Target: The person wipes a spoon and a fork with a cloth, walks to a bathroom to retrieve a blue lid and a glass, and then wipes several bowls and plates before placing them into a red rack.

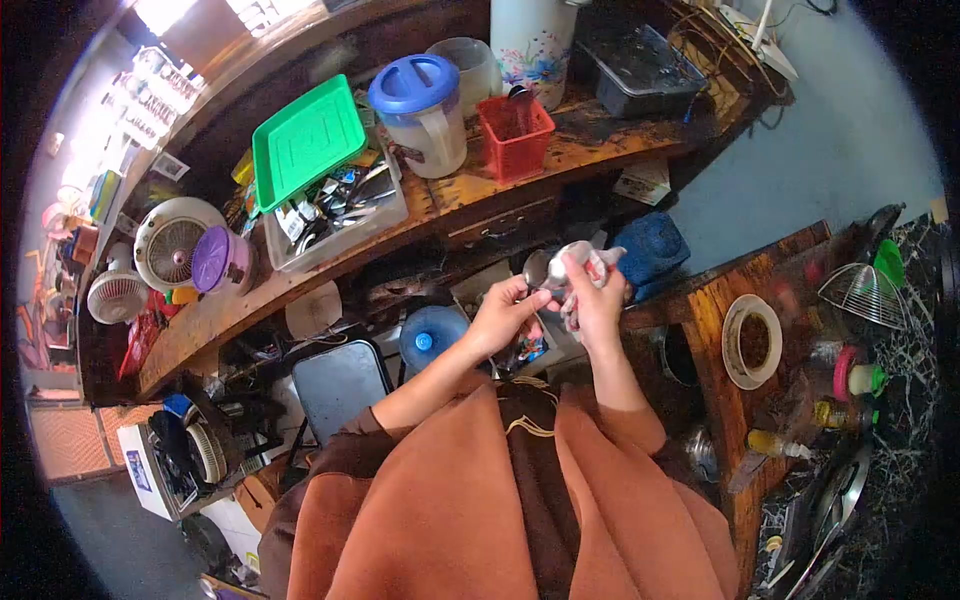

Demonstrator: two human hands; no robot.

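The right hand (597, 305) has its fingers closed around a crumpled, pale grey and reddish cloth (578, 262), held up in front of the body, just beyond the near edge of the dark fabric on the lap. The left hand (508, 318) is just beside it, fingers curled and thumb bent in; whether they pinch a fold of the cloth, a thin handle or nothing, I cannot tell. A rounded, shiny piece (537, 268), perhaps a spoon bowl, shows at the left side of the cloth.

The main risk seems to be a drop. The cloth is bunched and loose, so a slick, hard thing inside or against it could slide out if the right fingers slacken. Below lies clutter, with a big blue water bottle (432, 338) to the left and a blue container (655, 250) to the right, so anything dropped could roll out of reach between them. Loose folds could also snag on the rounded piece and tug it away from the left fingers. On the far bench (440, 200), the red basket (515, 140) and lidded pitcher (422, 130) sit near the front edge, where a careless forward reach could knock them.
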